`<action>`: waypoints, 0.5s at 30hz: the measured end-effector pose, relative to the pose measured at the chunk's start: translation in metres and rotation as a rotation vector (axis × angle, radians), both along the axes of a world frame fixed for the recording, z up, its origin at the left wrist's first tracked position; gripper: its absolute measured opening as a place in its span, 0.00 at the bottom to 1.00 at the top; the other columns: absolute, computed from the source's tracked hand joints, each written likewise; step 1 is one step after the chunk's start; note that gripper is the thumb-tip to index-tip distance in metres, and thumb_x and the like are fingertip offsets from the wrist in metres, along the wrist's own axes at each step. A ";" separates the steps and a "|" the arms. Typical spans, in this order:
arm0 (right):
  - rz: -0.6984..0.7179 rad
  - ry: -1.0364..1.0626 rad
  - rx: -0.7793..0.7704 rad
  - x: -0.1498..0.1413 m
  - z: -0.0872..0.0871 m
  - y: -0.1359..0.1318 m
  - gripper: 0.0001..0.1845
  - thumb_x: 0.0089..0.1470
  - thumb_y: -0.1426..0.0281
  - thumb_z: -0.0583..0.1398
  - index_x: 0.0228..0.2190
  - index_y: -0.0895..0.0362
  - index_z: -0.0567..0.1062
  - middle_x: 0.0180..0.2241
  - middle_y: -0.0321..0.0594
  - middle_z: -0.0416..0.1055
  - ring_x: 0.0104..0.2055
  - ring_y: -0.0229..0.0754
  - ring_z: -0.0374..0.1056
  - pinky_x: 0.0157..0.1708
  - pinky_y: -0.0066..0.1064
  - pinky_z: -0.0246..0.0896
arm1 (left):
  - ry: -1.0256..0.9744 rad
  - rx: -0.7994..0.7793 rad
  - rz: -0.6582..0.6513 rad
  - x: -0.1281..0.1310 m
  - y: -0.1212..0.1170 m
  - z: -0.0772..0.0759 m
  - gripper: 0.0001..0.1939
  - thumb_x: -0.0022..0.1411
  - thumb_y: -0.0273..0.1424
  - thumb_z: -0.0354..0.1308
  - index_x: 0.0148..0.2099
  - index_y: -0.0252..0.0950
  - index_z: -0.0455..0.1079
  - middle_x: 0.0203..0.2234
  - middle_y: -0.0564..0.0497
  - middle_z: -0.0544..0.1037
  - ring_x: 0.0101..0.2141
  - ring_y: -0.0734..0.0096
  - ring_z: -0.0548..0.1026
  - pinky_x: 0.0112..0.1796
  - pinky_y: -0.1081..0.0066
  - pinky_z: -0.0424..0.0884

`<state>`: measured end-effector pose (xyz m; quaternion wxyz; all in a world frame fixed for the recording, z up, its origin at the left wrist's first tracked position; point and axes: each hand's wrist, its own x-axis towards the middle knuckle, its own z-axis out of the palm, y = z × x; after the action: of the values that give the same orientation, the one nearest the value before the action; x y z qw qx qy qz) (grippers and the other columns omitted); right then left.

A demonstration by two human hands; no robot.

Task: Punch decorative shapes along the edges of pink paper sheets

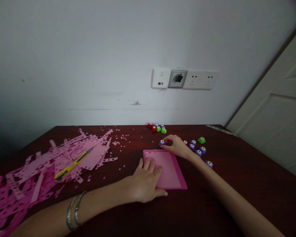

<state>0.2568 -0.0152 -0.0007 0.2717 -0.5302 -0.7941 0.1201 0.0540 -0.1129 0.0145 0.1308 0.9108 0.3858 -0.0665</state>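
My left hand (pixel 148 181) lies with fingers spread on a light pink sheet of paper (pixel 169 171). Under that sheet is a slightly larger dark pink sheet (pixel 182 179), showing along the top and right edges. Just beyond the far edge of the paper, my right hand (pixel 175 144) pinches a small purple craft punch (pixel 161 142) between thumb and fingers. Small punched marks run along the light sheet's far left edge. To the right of my right hand stand several more purple punches (pixel 198 152), a red one (pixel 185 142) and a green one (pixel 201 140).
A heap of pink paper strips and scraps (pixel 39 174) covers the table's left side, with a yellow utility knife (pixel 74 163) on top. Against the wall stands a cluster of red, green and purple punches (pixel 158 128). A ruler-like strip (pixel 220 130) lies at the back right.
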 end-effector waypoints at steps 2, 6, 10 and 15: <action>-0.024 -0.034 0.038 0.007 0.005 -0.004 0.14 0.45 0.61 0.61 0.31 0.59 0.75 0.32 0.42 0.71 0.36 0.44 0.64 0.39 0.34 0.56 | 0.005 -0.008 -0.003 0.000 -0.002 0.002 0.42 0.56 0.56 0.40 0.63 0.32 0.46 0.61 0.31 0.44 0.60 0.41 0.37 0.53 0.43 0.39; -0.083 -0.146 0.120 0.025 0.014 -0.024 0.13 0.47 0.62 0.59 0.32 0.58 0.74 0.32 0.43 0.70 0.37 0.46 0.63 0.39 0.34 0.57 | 0.037 -0.046 0.004 0.002 -0.005 0.006 0.41 0.57 0.55 0.40 0.63 0.32 0.45 0.61 0.32 0.44 0.60 0.42 0.36 0.53 0.43 0.39; -0.159 -0.319 0.213 0.044 0.015 -0.048 0.13 0.49 0.62 0.57 0.30 0.58 0.74 0.32 0.46 0.69 0.37 0.48 0.62 0.40 0.38 0.56 | 0.027 -0.031 -0.002 0.002 -0.004 0.005 0.42 0.56 0.56 0.40 0.63 0.32 0.45 0.61 0.32 0.44 0.60 0.41 0.37 0.53 0.43 0.39; -0.237 -0.462 0.332 0.063 0.004 -0.072 0.15 0.50 0.61 0.56 0.33 0.60 0.74 0.35 0.51 0.67 0.38 0.51 0.61 0.42 0.42 0.56 | 0.035 -0.044 -0.005 0.001 -0.002 0.001 0.43 0.56 0.56 0.39 0.64 0.32 0.43 0.61 0.32 0.42 0.60 0.40 0.36 0.53 0.42 0.39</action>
<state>0.3194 -0.0871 0.0034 0.1791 -0.5807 -0.7763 -0.1676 0.0554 -0.1154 0.0160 0.1437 0.9073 0.3844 -0.0914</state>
